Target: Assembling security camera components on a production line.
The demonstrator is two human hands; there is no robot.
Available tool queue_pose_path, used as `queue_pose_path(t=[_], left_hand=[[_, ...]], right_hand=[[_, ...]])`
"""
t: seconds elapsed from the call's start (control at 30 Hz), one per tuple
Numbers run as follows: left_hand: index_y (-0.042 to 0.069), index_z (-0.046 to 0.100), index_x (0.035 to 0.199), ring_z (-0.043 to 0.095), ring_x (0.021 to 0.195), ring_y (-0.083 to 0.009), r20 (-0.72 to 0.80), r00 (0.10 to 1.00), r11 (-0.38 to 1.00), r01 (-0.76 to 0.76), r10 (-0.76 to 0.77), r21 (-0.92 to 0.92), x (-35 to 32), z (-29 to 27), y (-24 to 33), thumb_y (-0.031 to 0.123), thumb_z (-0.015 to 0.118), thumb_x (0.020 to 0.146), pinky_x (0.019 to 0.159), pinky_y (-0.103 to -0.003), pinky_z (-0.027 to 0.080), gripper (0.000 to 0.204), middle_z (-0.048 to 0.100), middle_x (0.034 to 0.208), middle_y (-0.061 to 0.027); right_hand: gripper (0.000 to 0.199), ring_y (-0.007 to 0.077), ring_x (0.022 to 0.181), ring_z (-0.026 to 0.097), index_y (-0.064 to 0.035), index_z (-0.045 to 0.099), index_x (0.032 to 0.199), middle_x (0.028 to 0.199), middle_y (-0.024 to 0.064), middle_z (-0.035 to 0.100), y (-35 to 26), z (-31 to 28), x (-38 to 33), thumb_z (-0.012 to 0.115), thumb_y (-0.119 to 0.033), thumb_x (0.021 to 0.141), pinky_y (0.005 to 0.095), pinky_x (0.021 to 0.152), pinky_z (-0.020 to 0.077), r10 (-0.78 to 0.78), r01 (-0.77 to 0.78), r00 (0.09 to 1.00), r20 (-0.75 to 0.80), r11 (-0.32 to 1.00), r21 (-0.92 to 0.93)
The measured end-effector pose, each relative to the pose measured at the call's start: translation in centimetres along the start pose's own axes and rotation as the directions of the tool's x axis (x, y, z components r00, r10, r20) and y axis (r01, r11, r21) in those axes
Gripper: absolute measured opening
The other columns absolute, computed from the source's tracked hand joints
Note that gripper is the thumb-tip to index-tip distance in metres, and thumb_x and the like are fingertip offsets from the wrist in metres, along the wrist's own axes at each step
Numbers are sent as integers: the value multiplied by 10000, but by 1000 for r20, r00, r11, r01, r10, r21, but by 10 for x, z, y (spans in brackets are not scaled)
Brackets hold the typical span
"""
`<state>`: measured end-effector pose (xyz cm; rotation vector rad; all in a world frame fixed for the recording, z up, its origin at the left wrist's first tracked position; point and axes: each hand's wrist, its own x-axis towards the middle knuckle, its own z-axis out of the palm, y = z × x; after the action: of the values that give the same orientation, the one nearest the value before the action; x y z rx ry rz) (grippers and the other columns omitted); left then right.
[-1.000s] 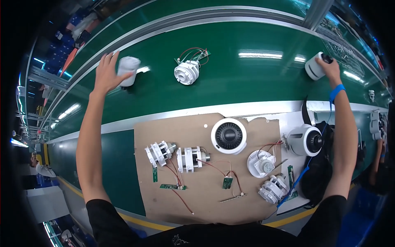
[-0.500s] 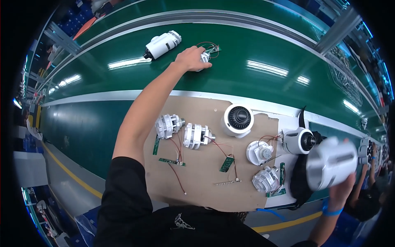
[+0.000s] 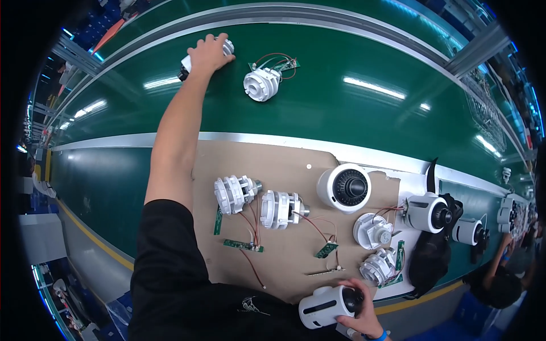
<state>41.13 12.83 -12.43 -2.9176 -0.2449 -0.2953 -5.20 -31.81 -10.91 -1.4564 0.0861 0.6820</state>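
My left arm (image 3: pixel 175 136)'s stretched out, left hand (image 3: pixel 208 54) over unit (image 3: pixel 186 61) near far edge of table (image 3: pixel 352 57), hiding its middle; can't tell if gripped. My right hand (image 3: pixel 363 312) pinches dark end of housing (image 3: pixel 322 307) at near edge of cardboard (image 3: pixel 284 250); wrist (image 3: pixel 372 328) cut off.

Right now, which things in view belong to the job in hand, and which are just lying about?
Apparently in the job:
Black-ended white cylinder, in the right hand
Second white cylinder, under the left hand

Apparently lying about, untouched:
Wired white unit on the green surface
Wired white units on the cardboard
Round black-centred housing
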Motion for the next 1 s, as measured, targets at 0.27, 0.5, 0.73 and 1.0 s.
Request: queue_pose_path(t=[0.27,0.5,0.73,1.0], left_hand=[[172,548,1114,568,976,-299,-494,869,935,-202,34,-291,-25,-7,-57,348,687,636,791,-391,476,528,553,1108,-90],[-8,458,1129,521,1001,-203,-610,711,522,-393,-350,-757,-177,-85,-83,177,727,648,869,-305,433,582,494,1109,-124],[-12,426,1149,525,989,-297,-639,675,489,-444,-368,-751,-364,-71,-58,129,618,590,870,-368,451,607,477,1123,-204],[61,517,1100,546,1021,-311,-526,827,379,-430,-200,-819,-388,-92,-46,55,711,563,839,-348,473,571,507,1178,-193]], right_hand=[[715,267,1140,414,2,177,1354,1265,190,404,-3,24,16,579,-241,815,361,1005,278,-175,97,911,-373,971,-218],[646,302,1131,436,35,113,1385,1255,245,410,6,36,-5,449,-204,888,361,998,286,-201,-36,813,-546,919,-393],[618,339,1177,394,58,247,1337,1305,245,339,15,48,-21,441,-335,901,388,893,407,-370,-101,778,-507,723,-683],[744,410,1268,242,91,305,1290,1373,276,235,47,61,12,275,-546,907,469,1046,173,-758,96,586,-288,418,-903]])
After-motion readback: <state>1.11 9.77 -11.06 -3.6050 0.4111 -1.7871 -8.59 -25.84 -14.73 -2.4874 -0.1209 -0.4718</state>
